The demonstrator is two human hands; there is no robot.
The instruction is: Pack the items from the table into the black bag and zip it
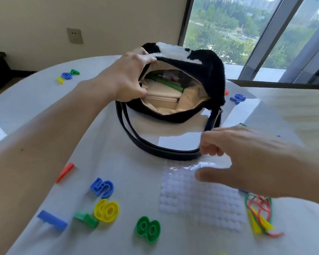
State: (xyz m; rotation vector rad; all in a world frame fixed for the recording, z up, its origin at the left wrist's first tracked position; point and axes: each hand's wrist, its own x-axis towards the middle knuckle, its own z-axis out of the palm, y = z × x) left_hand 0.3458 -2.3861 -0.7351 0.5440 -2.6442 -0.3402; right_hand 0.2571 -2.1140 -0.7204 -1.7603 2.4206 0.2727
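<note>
1. Bag (210,70): black plush with a white patch. It stands open at mid-desk (44,100), beige lining showing, with its black strap (155,150) looped on the desk on the near side.
2. Inside the bag: a beige flat item (162,98) and something green (166,83) behind it.
3. Left grip (129,76): fingers curled over the bag's left rim, clamped on it.
4. Right grip (247,159): motion-blurred. Curled fingers and thumb pinch the upper edge of the clear packet (201,199) of white beads, which lies flat just near of the strap.
5. Loose on the desk, near left: orange piece (64,172), blue 5 (101,187), yellow 6 (107,210), green 8 (147,230), blue 1 (52,220).
6. Coloured cords (260,212) lie just right of the packet.
</note>
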